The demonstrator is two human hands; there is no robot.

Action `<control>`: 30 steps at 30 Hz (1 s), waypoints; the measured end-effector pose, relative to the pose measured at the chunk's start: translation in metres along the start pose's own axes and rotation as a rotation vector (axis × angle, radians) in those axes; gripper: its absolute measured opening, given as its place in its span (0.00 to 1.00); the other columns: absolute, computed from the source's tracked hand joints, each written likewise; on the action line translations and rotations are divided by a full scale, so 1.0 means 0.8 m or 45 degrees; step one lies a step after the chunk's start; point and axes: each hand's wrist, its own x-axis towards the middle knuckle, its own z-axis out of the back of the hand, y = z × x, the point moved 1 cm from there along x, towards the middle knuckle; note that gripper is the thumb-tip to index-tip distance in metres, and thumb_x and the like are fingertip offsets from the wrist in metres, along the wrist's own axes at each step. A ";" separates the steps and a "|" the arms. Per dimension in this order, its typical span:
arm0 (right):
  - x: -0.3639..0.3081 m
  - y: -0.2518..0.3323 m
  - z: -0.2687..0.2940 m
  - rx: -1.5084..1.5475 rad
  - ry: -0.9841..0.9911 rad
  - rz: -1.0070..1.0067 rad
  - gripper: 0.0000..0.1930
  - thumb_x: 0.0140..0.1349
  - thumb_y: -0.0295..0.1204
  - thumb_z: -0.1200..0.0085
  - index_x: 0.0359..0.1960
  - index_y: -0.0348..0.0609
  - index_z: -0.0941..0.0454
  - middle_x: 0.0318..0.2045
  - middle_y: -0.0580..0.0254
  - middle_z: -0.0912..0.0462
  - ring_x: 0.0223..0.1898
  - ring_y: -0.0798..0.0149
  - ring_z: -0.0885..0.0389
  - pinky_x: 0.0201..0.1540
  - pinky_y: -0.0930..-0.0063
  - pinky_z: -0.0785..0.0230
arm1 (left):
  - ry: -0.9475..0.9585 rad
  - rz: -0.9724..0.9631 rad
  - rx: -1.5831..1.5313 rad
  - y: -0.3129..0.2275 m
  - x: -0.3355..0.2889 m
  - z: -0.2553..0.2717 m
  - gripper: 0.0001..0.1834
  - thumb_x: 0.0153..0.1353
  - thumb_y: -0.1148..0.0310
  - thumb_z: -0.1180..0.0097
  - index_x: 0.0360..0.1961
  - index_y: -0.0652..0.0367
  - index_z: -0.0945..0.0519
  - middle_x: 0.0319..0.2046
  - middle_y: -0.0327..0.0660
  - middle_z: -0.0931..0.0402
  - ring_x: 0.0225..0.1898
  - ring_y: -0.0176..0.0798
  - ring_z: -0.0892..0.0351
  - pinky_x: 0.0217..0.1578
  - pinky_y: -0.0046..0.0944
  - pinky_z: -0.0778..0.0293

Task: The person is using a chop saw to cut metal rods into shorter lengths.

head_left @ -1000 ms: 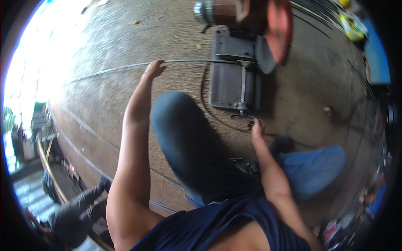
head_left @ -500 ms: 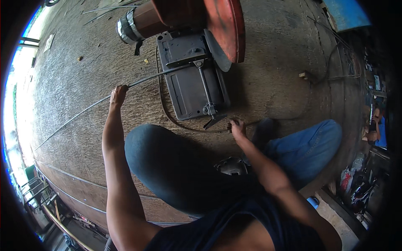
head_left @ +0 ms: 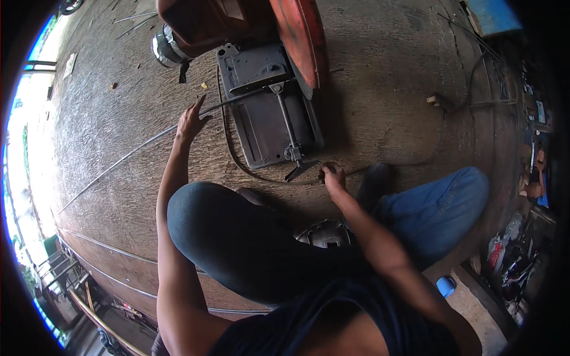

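Note:
A cut-off saw with a red blade guard point(head_left: 300, 44) and a dark grey base point(head_left: 256, 127) stands on the floor in front of me. From the left, a long thin metal rod point(head_left: 127, 155) reaches into the clamp point(head_left: 261, 85) on its base. My left hand point(head_left: 191, 120) lies open at the rod, fingers stretched toward the saw. Beside the angled handle of the clamp screw point(head_left: 301, 171), my right hand point(head_left: 333, 177) is closed. The black cable point(head_left: 261, 176) runs up to that hand; what lies inside its fingers is hidden.
Loose rods point(head_left: 135, 22) lie at the far left. A block-like piece point(head_left: 435, 101) with a cable sits on the right of the textured floor. Near my right side are a blue cup point(head_left: 445, 286) and assorted clutter point(head_left: 504, 255). Another person's arm point(head_left: 539, 175) shows at the right edge.
My left hand has let go of the rod and moved along it toward the saw. The saw's motor and guard have shifted left relative to the base. My right hand stays by the clamp handle.

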 end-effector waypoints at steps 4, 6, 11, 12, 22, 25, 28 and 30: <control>-0.013 0.027 0.001 0.124 -0.001 0.008 0.07 0.61 0.26 0.47 0.36 0.36 0.21 0.25 0.61 0.18 0.23 0.67 0.19 0.23 0.72 0.29 | 0.093 0.148 0.149 0.072 -0.039 0.014 0.38 0.51 0.57 0.32 0.63 0.51 0.31 0.60 0.49 0.30 0.60 0.52 0.30 0.57 0.45 0.29; -0.013 0.025 0.001 -0.073 -0.048 0.032 0.09 0.60 0.27 0.46 0.39 0.36 0.20 0.30 0.59 0.17 0.27 0.64 0.18 0.28 0.70 0.27 | 0.131 0.182 0.241 0.104 -0.060 0.017 0.30 0.52 0.60 0.33 0.57 0.52 0.25 0.54 0.46 0.25 0.57 0.52 0.27 0.55 0.44 0.28; -0.006 0.007 0.003 -0.210 -0.168 0.170 0.13 0.60 0.30 0.45 0.41 0.34 0.20 0.30 0.57 0.16 0.29 0.62 0.18 0.32 0.68 0.28 | 0.109 0.270 0.207 0.123 -0.060 0.011 0.11 0.59 0.65 0.43 0.43 0.52 0.18 0.39 0.48 0.19 0.41 0.55 0.20 0.42 0.50 0.23; -0.005 0.009 0.004 -0.235 -0.197 0.218 0.13 0.59 0.31 0.44 0.42 0.34 0.20 0.31 0.56 0.16 0.30 0.62 0.18 0.34 0.67 0.28 | 0.173 0.302 0.308 0.121 -0.056 0.010 0.10 0.60 0.66 0.45 0.42 0.52 0.18 0.38 0.48 0.19 0.40 0.55 0.19 0.40 0.50 0.23; -0.009 0.037 0.012 -0.131 -0.258 0.170 0.12 0.60 0.30 0.46 0.41 0.35 0.18 0.35 0.56 0.15 0.36 0.61 0.18 0.39 0.67 0.29 | 0.149 0.016 0.399 0.014 -0.005 -0.012 0.08 0.62 0.67 0.51 0.34 0.53 0.18 0.29 0.47 0.18 0.33 0.54 0.17 0.32 0.51 0.23; 0.004 0.030 0.015 -0.145 -0.270 0.185 0.12 0.60 0.30 0.45 0.41 0.35 0.18 0.36 0.55 0.15 0.38 0.61 0.19 0.41 0.67 0.30 | -0.208 0.004 0.014 -0.044 -0.001 -0.011 0.11 0.61 0.64 0.47 0.43 0.53 0.18 0.35 0.49 0.18 0.37 0.55 0.18 0.37 0.51 0.22; 0.028 0.014 0.027 -0.049 -0.214 0.080 0.13 0.59 0.30 0.44 0.42 0.35 0.19 0.36 0.57 0.17 0.38 0.62 0.21 0.42 0.67 0.31 | -0.386 -0.023 -0.033 -0.067 -0.029 0.009 0.23 0.58 0.59 0.39 0.54 0.56 0.23 0.43 0.49 0.19 0.43 0.55 0.20 0.45 0.49 0.24; 0.051 0.003 0.033 0.014 -0.164 0.057 0.12 0.59 0.31 0.45 0.40 0.35 0.19 0.34 0.59 0.17 0.36 0.64 0.22 0.41 0.68 0.31 | -0.277 0.005 -0.015 -0.055 -0.066 0.030 0.23 0.60 0.58 0.40 0.53 0.56 0.22 0.44 0.50 0.19 0.44 0.55 0.20 0.46 0.48 0.24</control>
